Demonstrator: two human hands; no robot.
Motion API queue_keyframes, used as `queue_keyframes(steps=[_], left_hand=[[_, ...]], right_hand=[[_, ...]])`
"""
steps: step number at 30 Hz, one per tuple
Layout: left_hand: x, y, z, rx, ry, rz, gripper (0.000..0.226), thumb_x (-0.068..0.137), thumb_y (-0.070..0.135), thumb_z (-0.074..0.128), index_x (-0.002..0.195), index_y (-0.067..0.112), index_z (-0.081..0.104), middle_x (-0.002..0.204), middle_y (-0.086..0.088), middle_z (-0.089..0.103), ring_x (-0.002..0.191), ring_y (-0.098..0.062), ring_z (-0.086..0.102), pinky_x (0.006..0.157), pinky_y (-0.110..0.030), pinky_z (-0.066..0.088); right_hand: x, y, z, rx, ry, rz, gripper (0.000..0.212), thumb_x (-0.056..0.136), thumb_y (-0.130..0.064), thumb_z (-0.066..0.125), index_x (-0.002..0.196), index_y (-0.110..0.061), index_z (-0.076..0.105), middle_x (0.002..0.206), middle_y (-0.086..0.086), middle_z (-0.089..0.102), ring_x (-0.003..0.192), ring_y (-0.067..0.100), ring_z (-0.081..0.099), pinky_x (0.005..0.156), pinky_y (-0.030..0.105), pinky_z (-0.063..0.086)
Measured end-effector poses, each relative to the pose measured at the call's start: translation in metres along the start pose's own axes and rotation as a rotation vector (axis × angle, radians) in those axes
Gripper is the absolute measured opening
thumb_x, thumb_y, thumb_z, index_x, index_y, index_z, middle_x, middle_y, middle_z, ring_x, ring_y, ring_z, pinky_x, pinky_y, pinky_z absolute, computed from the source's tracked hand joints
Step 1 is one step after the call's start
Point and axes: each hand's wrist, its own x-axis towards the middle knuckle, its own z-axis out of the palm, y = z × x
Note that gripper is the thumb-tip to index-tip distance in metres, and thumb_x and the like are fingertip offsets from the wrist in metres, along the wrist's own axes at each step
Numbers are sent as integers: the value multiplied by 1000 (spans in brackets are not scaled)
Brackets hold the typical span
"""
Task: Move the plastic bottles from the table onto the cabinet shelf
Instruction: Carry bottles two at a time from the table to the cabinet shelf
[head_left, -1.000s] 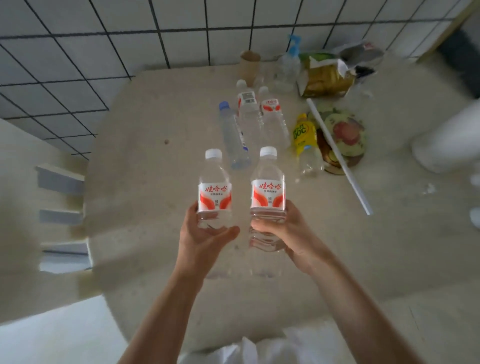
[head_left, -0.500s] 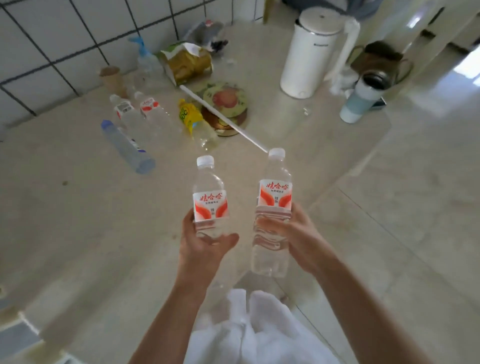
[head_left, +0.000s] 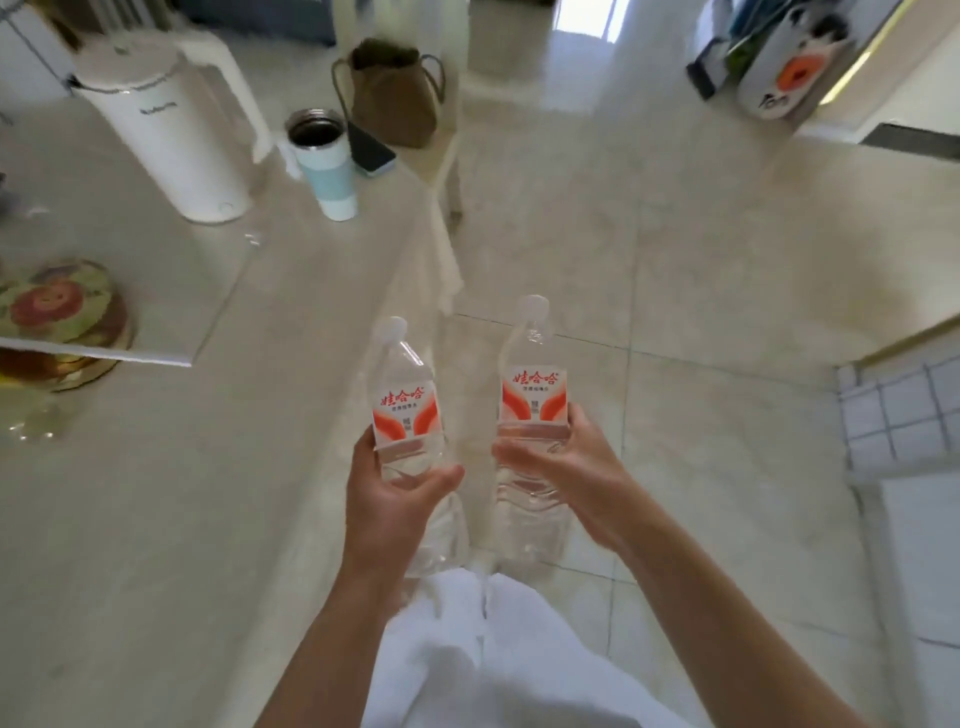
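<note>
Hands first: the left hand (head_left: 387, 499) is wrapped round one clear plastic bottle (head_left: 408, 415), the right hand (head_left: 563, 467) grips a second bottle (head_left: 535, 410), both upright, side by side, red-and-white labels facing up. They hang over the table's (head_left: 156, 519) edge and the tiled floor (head_left: 701, 291). On the table behind: a white kettle (head_left: 176, 135), a pale blue tumbler (head_left: 324, 163), a phone (head_left: 371, 148) and a brown bag (head_left: 395, 96).

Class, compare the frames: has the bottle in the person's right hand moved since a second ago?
Yes. The right-hand bottle, gripped by the right hand, now hangs over the floor past the table edge; earlier it was above the tabletop.
</note>
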Motion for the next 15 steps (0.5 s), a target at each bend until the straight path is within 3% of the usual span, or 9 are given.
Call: queue_keyframes(steps=[4, 7, 12, 15], left_hand=[[5, 13, 62, 44, -185, -2, 61, 68, 4, 85, 117, 23, 54, 102, 5, 71, 81, -6, 73, 60, -13, 54], [13, 21, 103, 92, -344, 5, 62, 67, -2, 83, 117, 21, 54, 101, 0, 73, 83, -10, 74, 65, -18, 57], [29, 39, 175, 211, -602, 43, 72, 65, -1, 84, 127, 12, 49, 101, -3, 71, 82, -7, 73, 63, -13, 54], [40, 52, 216, 278, -761, 81, 71, 64, -5, 83, 125, 10, 49, 98, -3, 70, 78, -4, 72, 61, -12, 53]], right_hand=[[-15, 1, -57, 53, 194, -26, 71, 58, -24, 91, 115, -17, 49, 109, 8, 68, 95, 23, 71, 79, 47, 60], [-23, 2, -90, 123, 331, -50, 63, 61, -20, 90, 111, -20, 51, 106, 6, 68, 93, 20, 71, 78, 44, 61], [-29, 9, -139, 255, 548, -31, 79, 57, -29, 91, 122, -17, 48, 113, 7, 68, 98, 21, 70, 77, 42, 61], [-33, 7, -160, 348, 704, -27, 75, 61, -24, 90, 121, -18, 46, 111, 6, 67, 99, 20, 69, 81, 47, 59]])
